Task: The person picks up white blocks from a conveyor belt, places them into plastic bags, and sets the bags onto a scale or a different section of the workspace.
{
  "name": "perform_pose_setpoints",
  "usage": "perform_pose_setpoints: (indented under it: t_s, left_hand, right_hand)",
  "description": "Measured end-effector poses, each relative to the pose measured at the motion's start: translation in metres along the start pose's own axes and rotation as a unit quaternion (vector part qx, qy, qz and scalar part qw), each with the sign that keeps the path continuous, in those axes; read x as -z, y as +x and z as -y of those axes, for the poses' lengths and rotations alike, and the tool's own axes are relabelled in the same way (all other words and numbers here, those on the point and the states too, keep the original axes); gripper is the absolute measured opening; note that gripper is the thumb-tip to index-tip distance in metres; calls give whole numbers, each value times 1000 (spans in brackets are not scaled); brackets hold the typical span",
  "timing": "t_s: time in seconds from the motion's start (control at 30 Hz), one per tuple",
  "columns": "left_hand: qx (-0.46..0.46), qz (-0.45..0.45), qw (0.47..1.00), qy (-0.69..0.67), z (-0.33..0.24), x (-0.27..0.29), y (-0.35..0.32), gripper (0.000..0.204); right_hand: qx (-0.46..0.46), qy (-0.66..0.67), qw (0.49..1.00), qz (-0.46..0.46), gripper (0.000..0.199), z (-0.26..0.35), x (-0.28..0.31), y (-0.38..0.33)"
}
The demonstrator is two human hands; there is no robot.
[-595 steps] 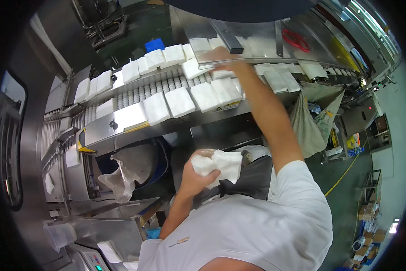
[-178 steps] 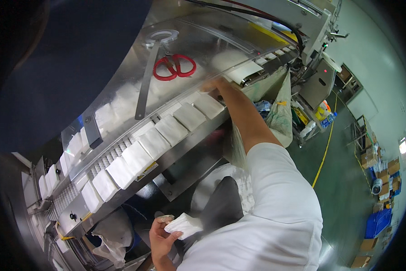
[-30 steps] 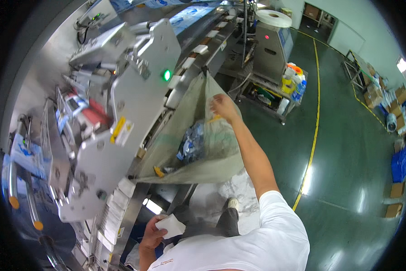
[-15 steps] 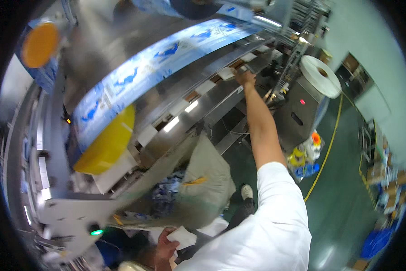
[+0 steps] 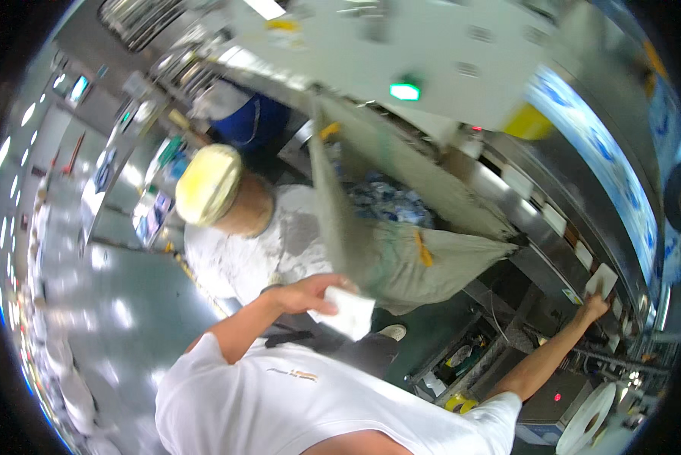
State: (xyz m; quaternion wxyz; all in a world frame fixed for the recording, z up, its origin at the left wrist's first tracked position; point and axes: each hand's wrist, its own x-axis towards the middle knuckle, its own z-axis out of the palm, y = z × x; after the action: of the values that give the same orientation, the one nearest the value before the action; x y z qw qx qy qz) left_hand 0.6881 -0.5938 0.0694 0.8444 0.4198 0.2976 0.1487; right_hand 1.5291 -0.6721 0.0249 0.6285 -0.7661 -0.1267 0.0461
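Note:
My left hand (image 5: 309,294), in front of my body, pinches a white square pad (image 5: 348,312), soft and folded-looking, between thumb and fingers. Out to the right, my right hand (image 5: 594,306) reaches to the machine's conveyor with its fingers closed at the lower edge of another white square pad (image 5: 603,280). More white pads (image 5: 554,218) lie spaced in a row along the conveyor channel. Beside the row runs a printed blue-and-white film (image 5: 594,140). Between my hands and the machine hangs a grey-green woven sack (image 5: 462,265), its mouth open on crumpled blue-and-white film scraps (image 5: 390,199).
A brown tub with a pale yellow cover (image 5: 210,186) stands on a stained white surface (image 5: 299,227). Behind it is a blue bin (image 5: 249,121). A machine panel with a green light (image 5: 405,92) is ahead. A large white roll (image 5: 587,421) sits at lower right.
My view has swung left, bringing the tub and blue bin into sight. My left hand, still holding its pad, shows higher in view. My right hand stays at the conveyor, a white pad now showing at its fingers.

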Motion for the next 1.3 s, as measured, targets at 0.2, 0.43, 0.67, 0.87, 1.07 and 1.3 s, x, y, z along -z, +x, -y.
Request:
perform_pose_setpoints:
  t_s: [0.2, 0.43, 0.67, 0.87, 1.07, 1.3]
  left_hand:
    - [-108, -107, 985, -78, -9, 129, -123, 57]
    - [-229, -238, 941, -66, -83, 329, -274, 56]
    - [-263, -222, 939, -9, -185, 422, -280, 58]
    - [-281, -162, 946, 17, -281, 473, -257, 59]
    - [-243, -217, 945, 32, -317, 532, -266, 61]
    - [-253, -134, 955, 77, -366, 558, -240, 61]
  right_hand:
    - [-141, 187, 920, 314, 45, 119, -163, -418]
    - [-239, 333, 741, 532, 56, 217, -381, -752]
    - [-38, 156, 780, 605, 61, 334, -455, -853]
    - [-47, 178, 770, 611, 68, 350, -507, -873]
    - [-98, 244, 700, 664, 71, 344, -581, -879]
    - [-98, 246, 662, 701, 68, 326, -612, -876]
